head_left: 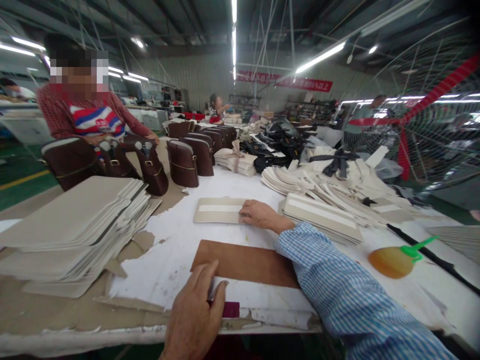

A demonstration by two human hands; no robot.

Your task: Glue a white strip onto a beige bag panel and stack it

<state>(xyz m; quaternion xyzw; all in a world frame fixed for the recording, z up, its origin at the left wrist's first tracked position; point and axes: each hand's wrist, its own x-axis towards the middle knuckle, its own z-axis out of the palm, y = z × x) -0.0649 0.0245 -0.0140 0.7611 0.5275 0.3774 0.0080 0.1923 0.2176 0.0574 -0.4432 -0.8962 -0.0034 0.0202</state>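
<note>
- Left hand (pixel 195 312), at the near table edge, lies palm-down and loosely spread, grasping nothing, its fingers on a white sheet (pixel 258 295); a small magenta piece (pixel 230 309) sits just beside its fingertips.
- Brown board (pixel 245 262) lies flat just beyond the white sheet, its right end under the striped sleeve (pixel 345 295).
- Right hand (pixel 260 215) reaches across the board, fingers flat and pressed on the right end of a beige panel (pixel 219 210) with a white strip down its middle; it pins the panel without closing on it.
- The panel rests on white table paper (pixel 176 240), mid-table, between the two piles of like pieces.
- Left: a tall fanned stack of beige panels (pixel 71 225).
- Right: a shorter stack (pixel 322 217) just beside the right wrist, with a looser heap (pixel 337 180) behind it.
- Near right: an amber glue bottle (pixel 393 260) with a green nozzle lies on its side.
- Farther back: brown bags (pixel 187 160) stand upright in rows.
- Far left: a co-worker (pixel 86 110) in a red plaid shirt stands at the bags.
- Far right: a caged fan (pixel 423 120) with red blades.
</note>
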